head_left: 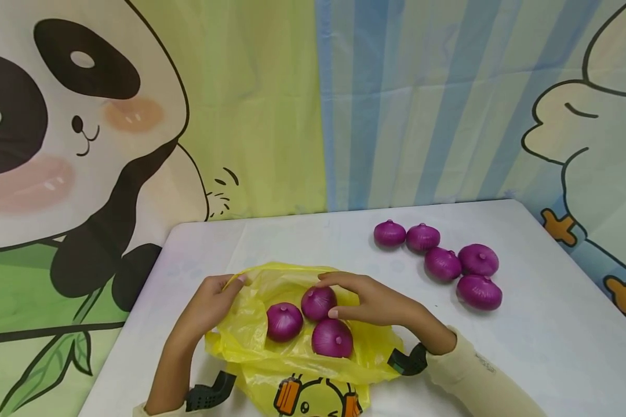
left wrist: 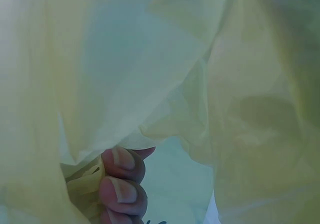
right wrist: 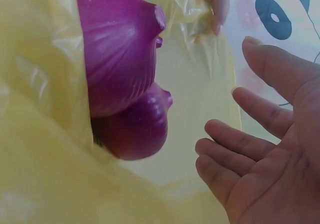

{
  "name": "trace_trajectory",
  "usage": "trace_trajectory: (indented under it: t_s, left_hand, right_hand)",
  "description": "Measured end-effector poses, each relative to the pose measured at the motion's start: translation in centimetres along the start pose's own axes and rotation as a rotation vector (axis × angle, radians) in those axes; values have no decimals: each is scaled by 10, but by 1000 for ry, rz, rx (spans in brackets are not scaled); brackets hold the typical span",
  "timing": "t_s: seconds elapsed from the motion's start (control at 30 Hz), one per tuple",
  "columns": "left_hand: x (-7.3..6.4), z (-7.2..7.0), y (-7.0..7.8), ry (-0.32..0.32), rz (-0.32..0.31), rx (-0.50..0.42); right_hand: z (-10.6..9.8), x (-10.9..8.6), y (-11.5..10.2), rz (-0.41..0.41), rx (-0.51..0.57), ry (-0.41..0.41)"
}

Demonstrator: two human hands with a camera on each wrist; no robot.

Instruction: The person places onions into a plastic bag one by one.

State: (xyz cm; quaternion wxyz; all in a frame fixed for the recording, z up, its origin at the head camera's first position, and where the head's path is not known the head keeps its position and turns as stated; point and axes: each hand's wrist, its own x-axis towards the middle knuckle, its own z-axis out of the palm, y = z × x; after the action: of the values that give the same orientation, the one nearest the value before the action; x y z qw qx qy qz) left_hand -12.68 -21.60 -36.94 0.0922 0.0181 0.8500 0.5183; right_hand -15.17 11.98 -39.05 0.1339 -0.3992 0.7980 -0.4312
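A yellow plastic bag [head_left: 263, 370] with a printed cartoon face lies with its mouth spread wide. Three purple onions sit inside: one at the left [head_left: 284, 322], one at the back [head_left: 319, 303] and one in front [head_left: 332, 338]. My left hand [head_left: 215, 304] grips the left edge of the bag's mouth; its curled fingertips [left wrist: 122, 191] show against the plastic in the left wrist view. Over the bag's right side is my right hand [head_left: 367, 298], fingers spread and holding nothing. In the right wrist view its fingers [right wrist: 240, 144] are apart from the onions [right wrist: 122, 49].
Several more purple onions [head_left: 478, 259] lie grouped at the back right of the white table [head_left: 542, 347]. A printed curtain [head_left: 271, 116] with a panda hangs behind the table. Both wrists wear black camera mounts [head_left: 408, 360].
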Motion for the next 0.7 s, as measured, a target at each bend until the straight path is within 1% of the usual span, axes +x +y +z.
trace_trajectory:
  t_s: [0.1,0.3,0.5,0.7]
  left_hand:
    - [-1,0,0,3,-1,8]
    - [-2,0,-1,12,-10,29]
    - [-1,1,0,6,3,20]
    - [-1,1,2,1,4,20]
  right_hand:
    - [-3,-4,3,8,22,5]
    - [-10,-16,10,-5,98,21]
    - [-14,-32,20,12,145,105]
    - [-18,-46,28,67,187,191]
